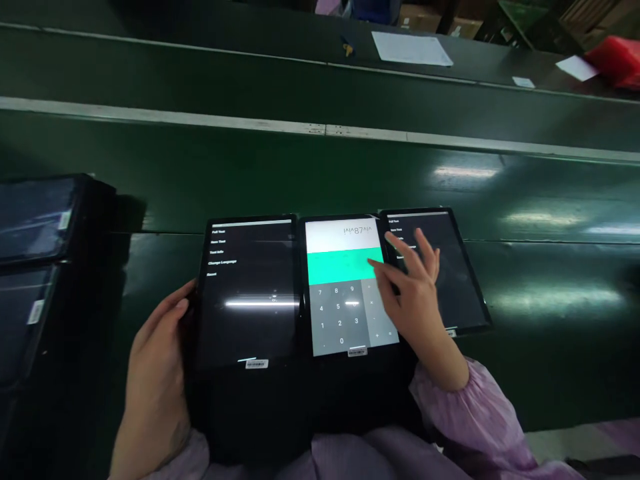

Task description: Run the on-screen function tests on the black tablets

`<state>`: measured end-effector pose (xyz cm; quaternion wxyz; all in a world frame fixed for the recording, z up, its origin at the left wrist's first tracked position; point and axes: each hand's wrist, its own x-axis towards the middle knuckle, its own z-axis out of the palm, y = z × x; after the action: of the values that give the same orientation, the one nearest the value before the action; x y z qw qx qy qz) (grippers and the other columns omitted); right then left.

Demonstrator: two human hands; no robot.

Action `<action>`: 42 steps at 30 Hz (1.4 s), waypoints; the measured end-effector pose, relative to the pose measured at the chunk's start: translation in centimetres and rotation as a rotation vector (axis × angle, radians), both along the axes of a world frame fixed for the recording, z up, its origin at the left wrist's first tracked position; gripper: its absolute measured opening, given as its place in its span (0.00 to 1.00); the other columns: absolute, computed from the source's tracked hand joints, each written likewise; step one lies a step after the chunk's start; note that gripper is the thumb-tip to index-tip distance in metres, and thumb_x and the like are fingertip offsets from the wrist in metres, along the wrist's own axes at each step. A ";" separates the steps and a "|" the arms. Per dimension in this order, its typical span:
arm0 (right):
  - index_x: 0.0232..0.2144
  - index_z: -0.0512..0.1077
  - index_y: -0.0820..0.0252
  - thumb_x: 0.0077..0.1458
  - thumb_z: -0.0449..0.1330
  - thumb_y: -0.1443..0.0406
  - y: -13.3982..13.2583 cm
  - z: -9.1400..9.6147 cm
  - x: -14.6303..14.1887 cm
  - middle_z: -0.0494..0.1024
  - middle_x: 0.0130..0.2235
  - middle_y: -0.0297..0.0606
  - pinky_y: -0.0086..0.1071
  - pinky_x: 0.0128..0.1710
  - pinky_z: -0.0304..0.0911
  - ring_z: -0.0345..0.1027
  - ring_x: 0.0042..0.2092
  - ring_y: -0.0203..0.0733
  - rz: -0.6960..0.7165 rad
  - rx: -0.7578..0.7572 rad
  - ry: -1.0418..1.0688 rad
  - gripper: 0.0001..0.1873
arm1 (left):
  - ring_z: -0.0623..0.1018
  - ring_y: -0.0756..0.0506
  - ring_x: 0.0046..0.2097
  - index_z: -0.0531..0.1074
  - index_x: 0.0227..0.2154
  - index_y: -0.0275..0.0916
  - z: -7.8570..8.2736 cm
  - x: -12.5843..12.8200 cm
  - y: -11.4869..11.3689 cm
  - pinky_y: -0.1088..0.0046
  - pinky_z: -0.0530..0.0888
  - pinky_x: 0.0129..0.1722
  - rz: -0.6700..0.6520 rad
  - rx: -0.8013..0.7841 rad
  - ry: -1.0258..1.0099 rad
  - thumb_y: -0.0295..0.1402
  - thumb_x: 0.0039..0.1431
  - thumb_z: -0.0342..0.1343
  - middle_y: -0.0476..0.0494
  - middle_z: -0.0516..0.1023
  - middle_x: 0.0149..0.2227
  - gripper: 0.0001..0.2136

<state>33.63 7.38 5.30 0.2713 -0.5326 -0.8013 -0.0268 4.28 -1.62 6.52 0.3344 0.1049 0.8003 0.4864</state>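
Three tablets lie side by side in front of me on a dark green bench. The left tablet [249, 293] shows a black screen with a short white text menu. My left hand [159, 360] grips its left edge. The middle tablet [345, 283] shows a calculator with digits on top, a turquoise band and a grey keypad. My right hand [415, 287] hovers with fingers spread over the right edge of that screen and the left part of the right tablet [457, 280], which also shows a black menu screen. Whether a fingertip touches the glass I cannot tell.
A stack of dark tablets [35, 267] stands at the left. Beyond the tablets runs a green conveyor [320, 173] with a metal rail [320, 129]. On the far bench lie a white sheet [411, 49], small paper slips [575, 67] and a red bag [617, 60].
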 end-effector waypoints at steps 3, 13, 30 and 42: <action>0.43 0.85 0.51 0.72 0.53 0.63 1.0 0.3 1.8 0.77 0.63 0.43 0.78 0.68 0.54 0.56 0.74 0.69 -0.160 0.060 0.034 0.19 | 0.85 0.40 0.52 0.85 0.46 0.54 0.3 0.4 0.3 0.61 0.81 0.59 0.009 -0.040 0.038 0.41 0.57 0.63 0.55 0.87 0.46 0.14; 0.50 0.84 0.53 0.69 0.56 0.60 3.3 -0.6 5.5 0.68 0.69 0.49 0.79 0.69 0.48 0.45 0.76 0.76 -0.216 -0.031 -0.008 0.17 | 0.84 0.41 0.47 0.84 0.44 0.47 -1.3 -0.9 1.8 0.65 0.82 0.48 0.074 -0.021 0.013 0.39 0.50 0.63 0.51 0.86 0.41 0.17; 0.53 0.83 0.54 0.72 0.56 0.60 3.1 1.0 -1.9 0.68 0.71 0.47 0.78 0.69 0.56 0.47 0.77 0.75 0.183 -0.104 -0.093 0.18 | 0.72 0.30 0.69 0.80 0.47 0.38 -5.5 -5.4 9.4 0.51 0.68 0.70 -0.210 0.474 -0.011 0.38 0.43 0.66 0.37 0.84 0.57 0.25; 0.51 0.83 0.62 0.75 0.51 0.63 2.1 4.1 -2.4 0.83 0.35 0.41 0.34 0.39 0.77 0.79 0.37 0.41 0.260 -0.145 0.029 0.20 | 0.72 0.29 0.68 0.79 0.49 0.37 -5.3 -5.4 9.3 0.48 0.64 0.73 -0.229 0.465 -0.028 0.36 0.43 0.65 0.36 0.83 0.58 0.26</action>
<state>31.26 9.47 9.39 0.2449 -0.4430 -0.8592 0.0740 -1.09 7.72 1.25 0.3651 0.2620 0.6452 0.6179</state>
